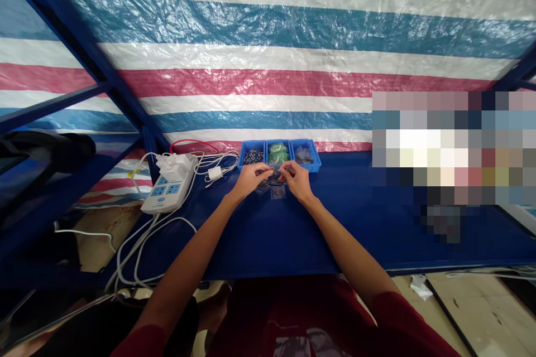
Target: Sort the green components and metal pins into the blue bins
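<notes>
Both my hands reach out over a blue table (259, 234), just in front of three small blue bins. My left hand (248, 178) and my right hand (296, 177) are pinched together on a small clear plastic bag (272, 174) held between them. Two more small clear bags (278, 193) lie on the table under my hands. The left bin (253, 155) holds small dark metal parts, the middle bin (278, 152) green parts, the right bin (305, 154) dark parts in bags.
A white power strip (165, 189) with plugs and white cables lies at the table's left, next to a small white adapter (215, 173) and a red wire (188, 143). A striped tarp (268, 56) hangs behind. A blurred area (452, 156) covers the right.
</notes>
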A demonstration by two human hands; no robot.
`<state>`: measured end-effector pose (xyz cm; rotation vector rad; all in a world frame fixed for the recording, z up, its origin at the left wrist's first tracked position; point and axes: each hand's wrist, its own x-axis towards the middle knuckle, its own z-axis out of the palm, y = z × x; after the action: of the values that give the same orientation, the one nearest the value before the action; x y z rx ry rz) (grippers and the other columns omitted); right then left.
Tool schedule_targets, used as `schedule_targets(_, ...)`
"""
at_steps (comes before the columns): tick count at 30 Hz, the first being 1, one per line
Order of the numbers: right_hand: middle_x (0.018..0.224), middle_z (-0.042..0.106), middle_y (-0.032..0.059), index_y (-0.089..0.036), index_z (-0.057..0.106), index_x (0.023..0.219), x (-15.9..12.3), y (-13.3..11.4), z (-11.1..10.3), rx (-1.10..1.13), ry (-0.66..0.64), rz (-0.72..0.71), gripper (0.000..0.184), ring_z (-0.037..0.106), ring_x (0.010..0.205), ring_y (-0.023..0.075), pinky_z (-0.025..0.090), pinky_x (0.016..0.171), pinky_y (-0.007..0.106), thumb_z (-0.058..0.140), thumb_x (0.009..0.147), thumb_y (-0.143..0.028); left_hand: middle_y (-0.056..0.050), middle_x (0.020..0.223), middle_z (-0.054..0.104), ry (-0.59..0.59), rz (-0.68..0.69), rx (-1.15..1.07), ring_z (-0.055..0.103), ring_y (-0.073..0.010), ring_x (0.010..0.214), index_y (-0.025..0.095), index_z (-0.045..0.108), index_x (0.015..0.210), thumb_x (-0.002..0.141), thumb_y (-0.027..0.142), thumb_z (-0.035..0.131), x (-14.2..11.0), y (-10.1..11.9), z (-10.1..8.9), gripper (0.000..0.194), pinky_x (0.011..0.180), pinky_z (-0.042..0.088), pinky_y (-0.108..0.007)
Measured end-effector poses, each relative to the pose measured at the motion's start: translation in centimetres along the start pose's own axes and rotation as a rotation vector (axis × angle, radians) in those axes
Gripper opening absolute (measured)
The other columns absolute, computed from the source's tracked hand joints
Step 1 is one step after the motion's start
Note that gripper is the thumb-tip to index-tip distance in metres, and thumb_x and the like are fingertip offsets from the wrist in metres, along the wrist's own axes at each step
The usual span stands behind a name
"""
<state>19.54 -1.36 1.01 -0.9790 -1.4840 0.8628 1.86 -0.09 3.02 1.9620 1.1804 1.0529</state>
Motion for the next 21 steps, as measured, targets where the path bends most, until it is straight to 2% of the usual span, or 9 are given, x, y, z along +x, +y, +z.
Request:
schedule_targets(4, 0.073, 0.064, -0.0005, -0.021, 0.057, 0.095, -0.14, -0.11, 0.01, -0.003, -0.007, -0.013, 0.02, 0.065, 0.058, 0.0151, 0.056, 0.06, 0.029, 0.055, 0.084, -0.038, -0.004, 0.072, 0.069, 0.057, -0.049, -0.227, 0.062, -0.0146, 0.059, 0.015, 0.063, 0.082, 0.077, 0.047, 0.065, -0.56, -0.46, 0.7, 0.032, 0.059, 0.05, -0.026)
schedule_targets(7, 0.084, 0.067, 0.0031, -0.022, 0.06, 0.108, -0.15, -0.1, -0.19, -0.073, -0.03, -0.09, 0.026, 0.066, 0.066, 0.0152, 0.056, 0.066, 0.03, 0.045, 0.091, -0.034, -0.001, 0.066, 0.066, 0.087, -0.075, -0.324, 0.058, -0.0117, 0.053, 0.017, 0.057, 0.095, 0.075, 0.048, 0.068, -0.63, -0.36, 0.81, 0.038, 0.055, 0.047, -0.023)
schedule_targets(9, 0.096, 0.067, 0.0062, -0.022, 0.065, 0.107, -0.1, -0.04, -0.34, -0.151, -0.05, -0.182, 0.028, 0.066, 0.076, 0.0162, 0.056, 0.071, 0.031, 0.042, 0.092, -0.031, 0.002, 0.066, 0.065, 0.091, -0.079, -0.377, 0.056, -0.0103, 0.052, 0.019, 0.051, 0.105, 0.074, 0.048, 0.07, -0.62, -0.33, 0.79, 0.046, 0.056, 0.047, -0.023)
schedule_targets(11, 0.103, 0.066, 0.0079, -0.022, 0.068, 0.101, -0.05, 0.07, -0.44, -0.247, -0.043, -0.259, 0.026, 0.065, 0.088, 0.0181, 0.054, 0.08, 0.032, 0.045, 0.092, -0.029, 0.002, 0.066, 0.064, 0.066, -0.076, -0.4, 0.056, -0.01, 0.053, 0.02, 0.05, 0.107, 0.075, 0.048, 0.07, -0.64, -0.41, 0.76, 0.048, 0.058, 0.048, -0.023)
schedule_targets(14, 0.106, 0.064, 0.0094, -0.021, 0.069, 0.09, -0.01, 0.31, -0.48, -0.338, -0.001, -0.289, 0.022, 0.061, 0.1, 0.0198, 0.051, 0.086, 0.032, 0.049, 0.091, -0.031, -0.002, 0.07, 0.063, 0.021, -0.044, -0.353, 0.057, -0.0118, 0.058, 0.016, 0.058, 0.096, 0.082, 0.054, 0.06, -0.76, -0.59, 0.72, 0.04, 0.058, 0.048, -0.025)
schedule_targets(16, 0.102, 0.065, 0.0093, -0.021, 0.068, 0.088, -0.02, 0.48, -0.46, -0.352, -0.012, -0.276, 0.024, 0.062, 0.097, 0.0196, 0.051, 0.083, 0.03, 0.048, 0.093, -0.033, -0.005, 0.079, 0.064, 0.032, 0.006, -0.232, 0.059, -0.0139, 0.065, 0.015, 0.065, 0.089, 0.084, 0.055, 0.054, -0.87, -0.64, 0.67, 0.042, 0.06, 0.049, -0.026)
schedule_targets(19, 0.09, 0.067, 0.0076, -0.02, 0.067, 0.087, -0.08, 0.59, -0.37, -0.361, -0.047, -0.272, 0.024, 0.063, 0.086, 0.0191, 0.05, 0.08, 0.03, 0.048, 0.093, -0.034, -0.008, 0.092, 0.065, 0.097, 0.079, -0.029, 0.06, -0.0158, 0.074, 0.016, 0.07, 0.082, 0.079, 0.052, 0.062, -1.03, -0.68, 0.68, 0.037, 0.066, 0.049, -0.028)
schedule_targets(21, 0.087, 0.067, 0.0066, -0.02, 0.067, 0.092, -0.12, 0.53, -0.29, -0.352, -0.028, -0.259, 0.022, 0.063, 0.081, 0.0188, 0.05, 0.079, 0.03, 0.05, 0.091, -0.034, -0.007, 0.087, 0.066, 0.107, 0.069, -0.027, 0.06, -0.0161, 0.072, 0.016, 0.071, 0.079, 0.076, 0.051, 0.065, -1.07, -0.75, 0.78, 0.035, 0.066, 0.049, -0.028)
